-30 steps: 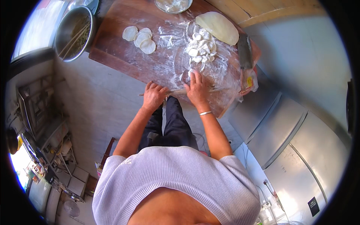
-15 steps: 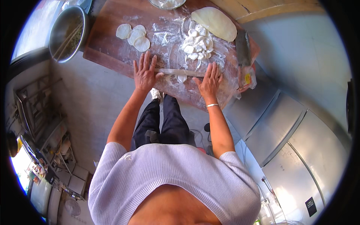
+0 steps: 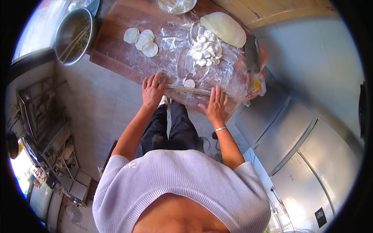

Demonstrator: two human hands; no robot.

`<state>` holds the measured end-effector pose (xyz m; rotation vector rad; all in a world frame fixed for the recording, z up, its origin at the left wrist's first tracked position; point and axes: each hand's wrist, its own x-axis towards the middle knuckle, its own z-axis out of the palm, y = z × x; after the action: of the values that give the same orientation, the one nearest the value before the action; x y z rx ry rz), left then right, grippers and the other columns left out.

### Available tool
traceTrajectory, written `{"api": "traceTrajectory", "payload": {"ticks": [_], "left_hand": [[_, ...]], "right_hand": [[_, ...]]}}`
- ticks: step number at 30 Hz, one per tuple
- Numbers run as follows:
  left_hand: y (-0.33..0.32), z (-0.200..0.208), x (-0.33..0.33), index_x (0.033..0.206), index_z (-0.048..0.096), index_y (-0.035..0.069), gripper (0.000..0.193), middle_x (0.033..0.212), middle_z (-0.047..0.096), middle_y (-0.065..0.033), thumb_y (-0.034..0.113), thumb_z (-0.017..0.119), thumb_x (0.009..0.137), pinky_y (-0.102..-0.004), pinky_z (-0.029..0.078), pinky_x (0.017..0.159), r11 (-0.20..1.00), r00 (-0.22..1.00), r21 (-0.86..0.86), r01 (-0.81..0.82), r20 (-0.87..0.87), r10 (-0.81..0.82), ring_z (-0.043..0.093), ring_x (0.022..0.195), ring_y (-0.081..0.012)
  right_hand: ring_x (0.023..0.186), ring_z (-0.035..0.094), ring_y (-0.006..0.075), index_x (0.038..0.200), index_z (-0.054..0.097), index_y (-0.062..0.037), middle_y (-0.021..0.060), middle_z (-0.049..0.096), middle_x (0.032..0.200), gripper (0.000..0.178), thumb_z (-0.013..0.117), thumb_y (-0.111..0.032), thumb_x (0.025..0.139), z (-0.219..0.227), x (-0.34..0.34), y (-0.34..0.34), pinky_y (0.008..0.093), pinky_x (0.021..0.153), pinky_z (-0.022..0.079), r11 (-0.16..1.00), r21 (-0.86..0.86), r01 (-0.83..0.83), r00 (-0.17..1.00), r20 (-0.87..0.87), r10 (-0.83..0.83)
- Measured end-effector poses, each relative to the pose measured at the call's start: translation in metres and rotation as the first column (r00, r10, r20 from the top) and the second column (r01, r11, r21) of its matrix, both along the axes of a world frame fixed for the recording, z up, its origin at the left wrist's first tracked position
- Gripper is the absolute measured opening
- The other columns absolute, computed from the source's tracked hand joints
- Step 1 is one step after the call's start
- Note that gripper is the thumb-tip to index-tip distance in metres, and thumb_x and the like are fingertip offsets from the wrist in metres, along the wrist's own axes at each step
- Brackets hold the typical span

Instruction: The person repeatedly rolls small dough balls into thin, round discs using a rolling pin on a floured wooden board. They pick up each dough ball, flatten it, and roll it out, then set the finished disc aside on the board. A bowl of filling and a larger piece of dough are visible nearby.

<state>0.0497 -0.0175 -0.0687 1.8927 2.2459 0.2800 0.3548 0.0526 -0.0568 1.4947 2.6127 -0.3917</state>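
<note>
A thin wooden rolling pin (image 3: 187, 89) lies across the near side of a floured wooden board (image 3: 112, 44). My left hand (image 3: 153, 91) rests on its left end, fingers stretched out rather than wrapped. At the other end, my right hand (image 3: 216, 105) lies flat with fingers spread and the thumb pointing inward. Just beyond the pin's middle is a small dough disc (image 3: 189, 83), with its near edge close to the pin. Several rolled round wrappers (image 3: 143, 41) overlap at the board's left. A heap of floured dough pieces (image 3: 206, 50) sits farther right.
A large folded-looking sheet of dough (image 3: 223, 29) lies at the far right, beside a cleaver (image 3: 251, 54). A clear plastic bag (image 3: 256, 86) hangs near the right edge. A flour bowl (image 3: 176, 5) stands at the back; a metal bowl of filling with chopsticks (image 3: 74, 37) is left.
Both hands and the rolling pin have come toward me, off the small dough piece. That piece now shows beyond the pin instead of under its near side.
</note>
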Motion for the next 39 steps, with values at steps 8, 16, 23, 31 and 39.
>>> {"api": "traceTrajectory", "payload": {"ticks": [8, 16, 23, 31, 39], "left_hand": [[-0.032, 0.01, 0.036, 0.094, 0.065, 0.014, 0.018, 0.124, 0.065, -0.0015, 0.017, 0.071, 0.077, -0.0436, 0.042, 0.1, 0.971, 0.988, 0.181, -0.154, 0.047, 0.148, 0.06, 0.116, -0.0236], [-0.028, 0.003, 0.032, 0.138, 0.058, 0.014, 0.058, 0.154, 0.045, -0.0109, 0.038, 0.069, 0.086, -0.0572, 0.027, 0.115, 0.982, 0.983, -0.028, -0.185, -0.001, 0.185, 0.042, 0.141, -0.0337], [-0.018, 0.005, 0.036, 0.153, 0.042, 0.011, 0.09, 0.162, 0.032, -0.019, 0.061, 0.066, 0.082, -0.0648, 0.019, 0.117, 0.984, 0.988, -0.094, -0.15, 0.032, 0.154, 0.029, 0.149, -0.0386], [0.001, -0.004, 0.032, 0.154, 0.039, 0.007, 0.095, 0.162, 0.029, -0.0226, 0.064, 0.065, 0.082, -0.0659, 0.019, 0.117, 0.976, 0.977, -0.016, -0.215, 0.012, 0.215, 0.026, 0.15, -0.0422], [-0.056, -0.001, 0.066, 0.152, 0.041, 0.008, 0.104, 0.161, 0.032, -0.0198, 0.061, 0.077, 0.07, -0.0651, 0.022, 0.116, 0.976, 0.991, -0.187, -0.113, 0.042, 0.123, 0.031, 0.148, -0.0404]], "right_hand": [[0.135, 0.043, 0.0304, 0.134, 0.058, -0.0043, 0.0108, 0.05, 0.143, 0.084, 0.05, -0.073, 0.087, 0.011, -0.058, 0.019, 0.0492, 0.106, 0.036, 0.962, 0.017, -0.273, 0.933, -0.24, 0.269], [0.133, 0.045, 0.035, 0.144, 0.048, -0.0061, 0.0158, 0.05, 0.143, 0.093, 0.04, -0.08, 0.087, -0.005, -0.011, 0.028, 0.0568, 0.11, 0.03, 0.97, 0.207, -0.129, 0.976, -0.147, 0.161], [0.141, 0.038, 0.0378, 0.149, 0.042, -0.005, 0.0181, 0.039, 0.155, 0.1, 0.05, -0.079, 0.082, -0.016, -0.001, 0.051, 0.0596, 0.114, 0.024, 0.979, 0.173, -0.109, 0.985, -0.112, 0.129], [0.14, 0.038, 0.0395, 0.149, 0.041, -0.0041, 0.019, 0.039, 0.156, 0.1, 0.047, -0.08, 0.084, -0.004, -0.024, 0.088, 0.0595, 0.112, 0.026, 0.976, 0.199, -0.092, 0.979, -0.162, 0.126], [0.142, 0.037, 0.0371, 0.151, 0.039, -0.0057, 0.0162, 0.036, 0.159, 0.104, 0.047, -0.082, 0.081, -0.015, 0.023, 0.044, 0.0603, 0.114, 0.023, 0.982, 0.141, -0.128, 0.982, -0.122, 0.145]]}}
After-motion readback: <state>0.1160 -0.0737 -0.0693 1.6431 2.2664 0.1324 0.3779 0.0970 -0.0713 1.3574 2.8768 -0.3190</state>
